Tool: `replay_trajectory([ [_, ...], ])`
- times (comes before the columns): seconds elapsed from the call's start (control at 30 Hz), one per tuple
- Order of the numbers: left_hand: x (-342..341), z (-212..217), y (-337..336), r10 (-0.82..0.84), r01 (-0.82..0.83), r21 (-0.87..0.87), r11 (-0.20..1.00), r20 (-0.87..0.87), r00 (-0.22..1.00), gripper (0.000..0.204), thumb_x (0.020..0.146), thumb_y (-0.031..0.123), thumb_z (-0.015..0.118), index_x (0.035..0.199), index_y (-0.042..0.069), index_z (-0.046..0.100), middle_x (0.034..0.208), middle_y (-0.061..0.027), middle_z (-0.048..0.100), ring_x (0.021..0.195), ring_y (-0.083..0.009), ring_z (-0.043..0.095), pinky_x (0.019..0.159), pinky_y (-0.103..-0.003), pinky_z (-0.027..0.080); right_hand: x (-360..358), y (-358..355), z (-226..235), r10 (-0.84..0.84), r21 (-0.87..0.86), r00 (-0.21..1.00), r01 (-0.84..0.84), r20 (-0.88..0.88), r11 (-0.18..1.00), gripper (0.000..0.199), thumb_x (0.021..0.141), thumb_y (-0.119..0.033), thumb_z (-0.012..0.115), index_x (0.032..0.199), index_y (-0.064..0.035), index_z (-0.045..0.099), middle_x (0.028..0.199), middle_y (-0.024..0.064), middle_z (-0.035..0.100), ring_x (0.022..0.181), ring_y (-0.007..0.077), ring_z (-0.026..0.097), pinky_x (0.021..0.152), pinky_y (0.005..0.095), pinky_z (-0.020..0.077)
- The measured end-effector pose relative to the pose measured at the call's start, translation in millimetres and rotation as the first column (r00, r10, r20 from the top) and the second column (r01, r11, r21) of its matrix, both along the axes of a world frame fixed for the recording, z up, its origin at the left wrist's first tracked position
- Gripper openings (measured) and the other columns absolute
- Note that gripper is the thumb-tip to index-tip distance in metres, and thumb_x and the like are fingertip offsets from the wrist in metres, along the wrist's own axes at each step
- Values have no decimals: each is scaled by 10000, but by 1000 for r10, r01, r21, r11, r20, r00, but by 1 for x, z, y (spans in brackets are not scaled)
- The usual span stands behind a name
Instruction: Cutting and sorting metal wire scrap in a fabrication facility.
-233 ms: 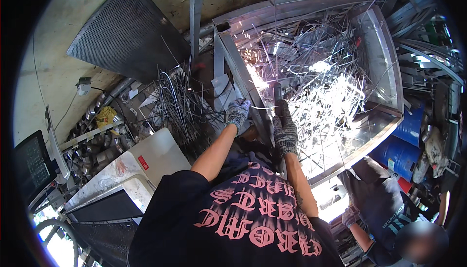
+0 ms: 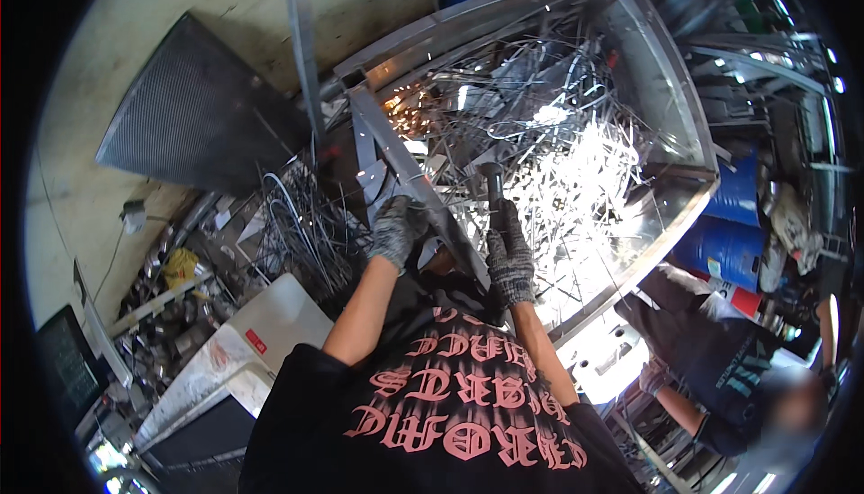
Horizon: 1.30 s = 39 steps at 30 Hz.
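My left hand [image 2: 393, 231], in a grey knit glove, is beside the near left edge of a large metal bin [image 2: 409, 163]. Its fingers are curled, and what they hold, if anything, is hidden. My right hand [image 2: 511, 264], gloved in darker knit, is closed around a dark cylindrical tool [image 2: 495, 186] with a round end pointing away from me, over the bin. Thin metal strips and wire scraps [image 2: 540, 116] fill the bin, partly washed out by bright sunlight. Orange sparks [image 2: 407, 109] scatter at the bin's far left corner.
A tangle of wire [image 2: 306, 238] stands left of the bin, below a perforated metal panel [image 2: 202, 107]. Nearer are a white casing [image 2: 270, 332] and a dark screen [image 2: 67, 359]. Blue drums [image 2: 720, 251] and a co-worker [image 2: 720, 368] are at the right.
The view has shifted, so the bin sits further left. The bright glow near the tool is gone; fewer sparks fly. A thin rod seen between my hands no longer shows.
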<state>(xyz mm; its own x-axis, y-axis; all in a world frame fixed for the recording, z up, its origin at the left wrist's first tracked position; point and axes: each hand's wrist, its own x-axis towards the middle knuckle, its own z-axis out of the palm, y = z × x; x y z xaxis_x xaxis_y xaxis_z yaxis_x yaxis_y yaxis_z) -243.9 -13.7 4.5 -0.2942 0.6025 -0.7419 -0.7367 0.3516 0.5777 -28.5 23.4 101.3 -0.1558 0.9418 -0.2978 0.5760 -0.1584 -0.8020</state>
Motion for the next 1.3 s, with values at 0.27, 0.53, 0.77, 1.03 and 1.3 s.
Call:
replay_trajectory([
  [0.27,-88,-41,-39,-106,105,21,994,46,993,150,929,163,513,960,54,612,865,-109,646,748,-222,615,663,-310,523,68,-21,26,-507,-28,754,547,-419,837,662,941,-42,535,1539,-181,287,1265,68,604,659,47,501,530,213,430],
  [0.53,-138,-9,-69,355,-331,-166,929,145,924,121,905,156,533,893,44,577,789,-78,626,676,-203,605,577,-326,511,116,-20,25,-733,-238,580,702,-357,671,694,965,-44,503,1545,-303,222,744,6,544,448,64,429,365,230,366],
  [0.77,-146,10,-43,208,-205,47,978,-86,974,154,933,221,563,958,77,611,797,-89,637,671,-214,609,580,-371,522,128,-20,13,-692,-234,588,667,-418,708,727,967,-48,504,1544,-355,187,736,10,538,435,73,423,350,238,351],
  [1.03,-171,186,-38,233,-111,468,876,-211,949,278,901,296,669,1101,106,634,816,-2,586,747,-167,557,777,-407,520,117,-9,28,-705,-247,604,667,-372,703,699,973,-116,518,1547,-344,192,766,24,561,450,89,460,355,243,370],
  [1.3,-220,328,-110,396,-206,552,808,-250,883,136,970,222,575,969,94,530,807,20,443,765,-151,446,721,-324,459,114,-5,6,-580,-203,694,551,-427,809,723,953,-59,581,1550,-278,235,770,-3,558,531,63,445,444,213,379],
])
